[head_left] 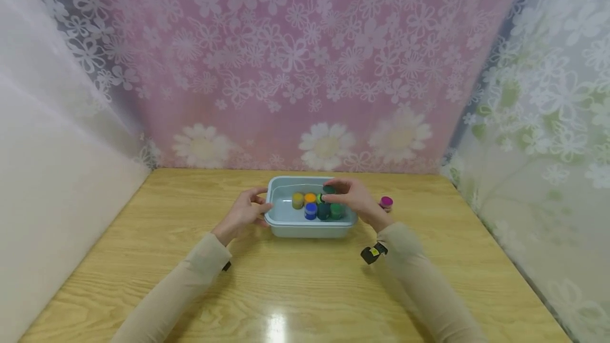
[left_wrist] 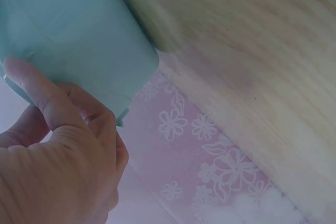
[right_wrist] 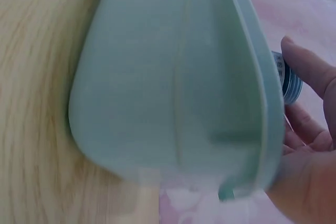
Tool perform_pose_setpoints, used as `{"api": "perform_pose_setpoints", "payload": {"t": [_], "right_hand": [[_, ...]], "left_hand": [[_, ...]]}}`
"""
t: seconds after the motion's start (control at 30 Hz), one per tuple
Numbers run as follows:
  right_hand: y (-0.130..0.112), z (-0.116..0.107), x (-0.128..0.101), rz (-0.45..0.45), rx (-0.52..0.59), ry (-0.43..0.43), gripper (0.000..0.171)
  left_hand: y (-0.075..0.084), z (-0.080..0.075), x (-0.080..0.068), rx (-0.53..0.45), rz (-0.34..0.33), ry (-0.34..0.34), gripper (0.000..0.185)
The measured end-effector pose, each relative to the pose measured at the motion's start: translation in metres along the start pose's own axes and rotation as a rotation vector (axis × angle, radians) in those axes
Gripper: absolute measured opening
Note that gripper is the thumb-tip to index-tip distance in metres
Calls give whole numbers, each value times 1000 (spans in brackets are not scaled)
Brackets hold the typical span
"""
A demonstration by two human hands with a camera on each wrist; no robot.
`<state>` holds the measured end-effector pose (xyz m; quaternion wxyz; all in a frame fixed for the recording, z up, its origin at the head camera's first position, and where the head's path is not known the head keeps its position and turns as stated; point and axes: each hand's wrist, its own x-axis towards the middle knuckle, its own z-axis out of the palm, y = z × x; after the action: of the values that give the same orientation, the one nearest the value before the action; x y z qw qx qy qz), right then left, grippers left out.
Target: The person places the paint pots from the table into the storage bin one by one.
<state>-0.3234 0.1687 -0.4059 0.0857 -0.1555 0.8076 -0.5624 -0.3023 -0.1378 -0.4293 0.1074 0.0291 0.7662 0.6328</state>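
Overhead, a pale wooden desk point(head_left: 305, 290) runs between white panels at each side and a pink flowered curtain point(head_left: 295, 68) at the back. Pale teal tub point(head_left: 305, 225) sits mid-desk, toward the far edge, bare wood all round it. Left hand point(head_left: 243, 215) rests on the tub's left rim, fingers loosely curved. Right hand point(head_left: 355, 200) pinches a dark green pot point(head_left: 329, 190) over the small paint pots point(head_left: 316, 206) inside. Magenta pot point(head_left: 386, 203) stands just right of the tub.
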Motion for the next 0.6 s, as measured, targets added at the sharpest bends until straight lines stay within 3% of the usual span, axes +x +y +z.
{"api": "perform_pose_setpoints", "payload": {"t": [0.27, 0.6], "right_hand": [[-8, 22, 7, 13, -52, -20, 39], [-6, 42, 23, 25, -121, -16, 49]], "left_hand": [[6, 0, -4, 4, -3, -1, 57], [5, 0, -3, 8, -1, -5, 58]]}}
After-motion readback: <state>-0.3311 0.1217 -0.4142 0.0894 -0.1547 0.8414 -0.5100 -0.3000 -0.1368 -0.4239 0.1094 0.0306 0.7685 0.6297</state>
